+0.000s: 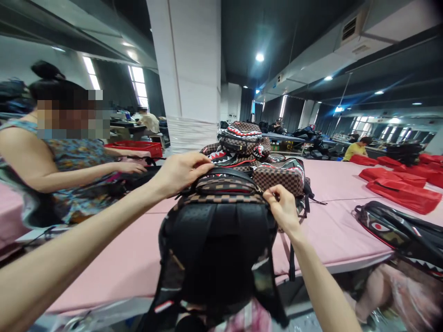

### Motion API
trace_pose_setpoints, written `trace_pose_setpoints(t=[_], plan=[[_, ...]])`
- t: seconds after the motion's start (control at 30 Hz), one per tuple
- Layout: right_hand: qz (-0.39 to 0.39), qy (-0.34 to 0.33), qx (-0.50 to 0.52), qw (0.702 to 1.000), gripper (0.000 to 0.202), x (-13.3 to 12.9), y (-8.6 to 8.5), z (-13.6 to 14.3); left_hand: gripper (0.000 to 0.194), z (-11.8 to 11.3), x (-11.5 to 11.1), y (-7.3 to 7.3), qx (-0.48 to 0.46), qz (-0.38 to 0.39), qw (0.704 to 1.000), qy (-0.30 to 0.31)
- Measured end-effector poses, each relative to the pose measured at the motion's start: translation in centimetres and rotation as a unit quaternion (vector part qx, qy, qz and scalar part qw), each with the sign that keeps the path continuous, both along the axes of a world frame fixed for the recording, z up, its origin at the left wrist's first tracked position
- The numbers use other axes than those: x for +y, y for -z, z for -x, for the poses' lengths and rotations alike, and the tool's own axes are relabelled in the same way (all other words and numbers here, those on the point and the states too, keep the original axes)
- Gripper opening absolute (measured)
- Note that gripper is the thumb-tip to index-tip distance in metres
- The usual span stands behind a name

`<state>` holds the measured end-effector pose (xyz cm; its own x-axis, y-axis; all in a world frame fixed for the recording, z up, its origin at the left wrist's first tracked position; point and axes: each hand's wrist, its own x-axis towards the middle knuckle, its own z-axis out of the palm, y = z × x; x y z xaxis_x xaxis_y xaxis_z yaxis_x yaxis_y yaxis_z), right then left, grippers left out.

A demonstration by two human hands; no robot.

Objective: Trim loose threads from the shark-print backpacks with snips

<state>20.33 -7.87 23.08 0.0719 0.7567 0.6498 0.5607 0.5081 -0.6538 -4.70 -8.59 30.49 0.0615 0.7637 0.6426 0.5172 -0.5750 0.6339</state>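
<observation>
A black backpack [218,240] with brown checkered trim stands upright at the near edge of the pink table, its padded back and straps facing me. At its top left, my left hand [185,170] is closed, with the fingers on the upper edge beside the black top handle. My right hand [281,200] pinches at the top right corner, where a small metal zipper piece [259,190] shows near the fingertips. What exactly the left fingers grip is hidden.
Checkered backpacks [280,177] are piled just behind. Red bags [403,193] and a black shark-face bag [391,228] lie on the pink table [332,226] to the right. At the left a person [62,152] handles dark material, near a red crate [138,148] and a white pillar [188,64].
</observation>
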Motion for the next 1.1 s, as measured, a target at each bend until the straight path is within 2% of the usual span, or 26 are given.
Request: trace_pose_setpoints(t=[0.03, 0.07, 0.13, 0.2, 0.3, 0.37, 0.53, 0.7, 0.8, 0.9, 0.97, 1.07, 1.1], plan=[[0.003, -0.012, 0.010, 1.000, 0.015, -0.7, 0.5, 0.2, 0.018, -0.4, -0.6, 0.7, 0.062, -0.081, 0.995, -0.020], [0.002, -0.019, 0.018, 1.000, 0.013, -1.4, 0.8, 0.4, 0.022, -1.0, -1.5, 1.7, 0.145, -0.160, 0.976, -0.029], [-0.015, -0.022, 0.024, 0.999, 0.008, -2.4, 1.3, 0.7, 0.019, -2.5, -3.2, 4.2, 0.266, -0.281, 0.922, -0.027], [-0.040, -0.019, 0.014, 0.999, 0.005, -3.2, 1.3, 0.8, 0.018, -3.6, -4.4, 6.4, 0.319, -0.340, 0.883, -0.059], [-0.058, -0.014, -0.024, 0.998, 0.011, -4.2, 0.9, 0.6, 0.023, -4.2, -4.7, 8.1, 0.334, -0.357, 0.863, -0.125], [-0.073, 0.012, -0.066, 0.995, 0.013, -4.9, 0.5, 0.7, 0.022, -4.3, -4.8, 8.2, 0.335, -0.346, 0.866, -0.136], [-0.123, 0.089, -0.177, 0.972, 0.013, -7.1, 0.2, 1.5, 0.020, -4.5, -6.5, 8.3, 0.308, -0.339, 0.883, -0.099], [-0.141, 0.085, -0.194, 0.967, 0.018, -9.2, 1.3, 1.1, 0.024, -4.5, -7.7, 8.7, 0.314, -0.355, 0.872, -0.120], [-0.133, 0.104, -0.192, 0.967, 0.018, -9.2, 1.5, 0.8, 0.023, -4.7, -7.8, 8.6, 0.314, -0.350, 0.873, -0.130], [-0.125, 0.143, -0.194, 0.962, 0.012, -8.2, 0.9, 0.9, 0.022, -5.0, -8.0, 8.7, 0.305, -0.354, 0.876, -0.118], [-0.099, 0.112, -0.180, 0.972, 0.010, -7.3, 0.3, 0.7, 0.023, -4.9, -8.2, 8.9, 0.295, -0.343, 0.886, -0.104], [-0.038, -0.004, -0.107, 0.994, 0.008, -5.6, -0.9, 0.1, 0.027, -4.7, -8.4, 9.7, 0.300, -0.333, 0.888, -0.100], [-0.027, -0.039, -0.080, 0.996, 0.013, -4.9, -1.3, 0.1, 0.030, -4.6, -8.4, 9.9, 0.306, -0.334, 0.885, -0.103]])
